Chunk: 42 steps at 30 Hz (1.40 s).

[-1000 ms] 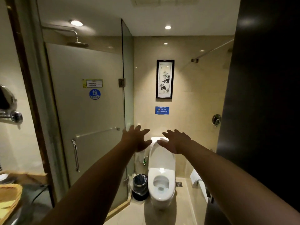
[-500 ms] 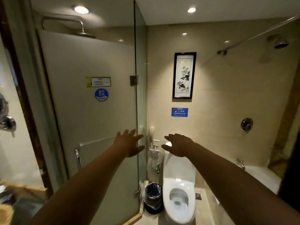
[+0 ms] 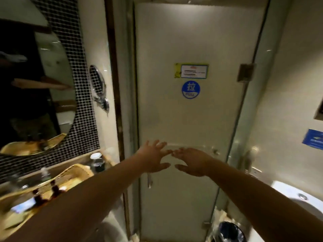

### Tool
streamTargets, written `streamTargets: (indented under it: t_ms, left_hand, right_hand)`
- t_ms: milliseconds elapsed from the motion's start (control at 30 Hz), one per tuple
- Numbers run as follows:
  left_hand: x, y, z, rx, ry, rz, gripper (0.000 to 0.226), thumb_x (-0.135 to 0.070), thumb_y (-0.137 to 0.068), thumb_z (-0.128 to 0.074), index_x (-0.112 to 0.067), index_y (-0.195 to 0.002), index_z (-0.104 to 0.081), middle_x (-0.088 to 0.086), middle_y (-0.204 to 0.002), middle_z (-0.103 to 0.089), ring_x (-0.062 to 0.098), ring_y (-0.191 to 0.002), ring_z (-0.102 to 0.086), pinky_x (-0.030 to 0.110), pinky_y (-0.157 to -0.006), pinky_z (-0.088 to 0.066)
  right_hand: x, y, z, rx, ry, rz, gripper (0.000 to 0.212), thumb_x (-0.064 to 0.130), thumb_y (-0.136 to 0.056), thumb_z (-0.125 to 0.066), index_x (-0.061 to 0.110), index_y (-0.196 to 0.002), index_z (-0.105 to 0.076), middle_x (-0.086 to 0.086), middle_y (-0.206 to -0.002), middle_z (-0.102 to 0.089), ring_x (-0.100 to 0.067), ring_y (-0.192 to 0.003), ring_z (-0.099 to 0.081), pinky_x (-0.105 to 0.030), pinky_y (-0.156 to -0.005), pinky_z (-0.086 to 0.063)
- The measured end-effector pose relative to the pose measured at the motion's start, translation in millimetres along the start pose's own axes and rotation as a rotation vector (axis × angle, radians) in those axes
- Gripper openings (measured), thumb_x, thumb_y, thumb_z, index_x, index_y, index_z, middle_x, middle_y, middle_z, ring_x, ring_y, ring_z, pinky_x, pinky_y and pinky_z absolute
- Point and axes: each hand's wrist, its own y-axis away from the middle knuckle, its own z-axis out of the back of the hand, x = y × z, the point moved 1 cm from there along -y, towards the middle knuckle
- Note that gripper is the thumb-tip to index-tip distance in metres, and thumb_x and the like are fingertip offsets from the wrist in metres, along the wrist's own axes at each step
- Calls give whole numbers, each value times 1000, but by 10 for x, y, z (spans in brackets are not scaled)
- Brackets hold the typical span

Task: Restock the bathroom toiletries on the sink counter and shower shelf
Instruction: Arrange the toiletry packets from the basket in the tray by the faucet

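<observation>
Reaching forward at mid-frame, both hands are out in front of the frosted shower door point(image 3: 192, 119), nothing in either. Left hand point(image 3: 153, 158): fingers spread wide, palm down, empty. Right hand point(image 3: 194, 162): fingers splayed too, empty, its fingertips almost meeting the left's. Cannot tell whether either hand touches the glass; they look just short of it, near the horizontal bar across the door.

Door appears shut. Blue round pull sticker point(image 3: 190, 89) sits centre frame, a rectangular notice point(image 3: 191, 70) just above it, a hinge point(image 3: 245, 72) at the right edge. A vertical door handle point(image 3: 149, 180) shows just below the left hand.

Task things: a woven basket point(image 3: 76, 173) at lower left on the sink counter point(image 3: 15, 185), holding blurred items, probably the toiletries; contents too smeared to name. A dark bottle with a white cap point(image 3: 96, 162) stands beside the basket near the wall. Shower shelf not visible, presumably behind the door.

Progress, as a judgement: early. No item in hand, and whether the counter has been restocked cannot be told. Likely still to do: open the door, check the shelf, carry supplies from the basket.

Also in frame: oval mirror point(image 3: 35, 84) upper left, small round mirror point(image 3: 97, 80) on the wall, toilet point(image 3: 297, 199) and bin point(image 3: 230, 232) at lower right.
</observation>
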Motion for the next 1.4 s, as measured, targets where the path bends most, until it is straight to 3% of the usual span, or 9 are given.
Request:
streamTargets:
  t_ms: [267,533,733,1133,1400]
  left_hand:
    - [1380,751,-844,178,61,476,71,-78,-91,-28,-47,-154,-16,2,-166,-16,32,-151,-13,58,-117,-18]
    - [2605,1558,-1421,302,62,807,77,-82,-88,-22,-46,-155,-11,1,-166,-17,34,-150,-16,58,-116,-22]
    - [3479,1988,-1969,378,65,796,74,-75,-94,-25,-38,-157,-18,3,-167,-12,30,-152,-10,59,-118,-17]
    - [4817,2398,-2982,461,132,825,73,-76,-93,-21,-41,-156,-15,3,-166,-14,31,-150,-12,58,-116,-21]
    - [5329,2498,-3574,568,203,903,73,-75,-93,-23,-39,-157,-17,6,-166,-16,33,-151,-14,59,-116,-20]
  right_hand:
    - [751,-1707,-328,-126,-60,412,61,53,-102,-36,25,-156,-28,3,-161,-31,-18,-149,-22,-37,-121,-16]
    - [1969,-3184,-391,-100,-56,556,68,62,-100,-28,26,-157,-24,1,-164,-24,-21,-150,-19,-41,-121,-21]
    - [2859,-4206,-419,-52,-49,606,70,62,-100,-27,23,-158,-22,-2,-165,-21,-22,-151,-15,-42,-121,-12]
    - [4093,-5599,-831,57,-64,700,67,58,-101,-29,21,-158,-23,-6,-165,-20,-23,-151,-14,-40,-122,-8]
    - [4566,-6479,-1202,104,-32,878,68,58,-101,-33,20,-157,-26,-6,-163,-25,-23,-150,-19,-41,-122,-16]
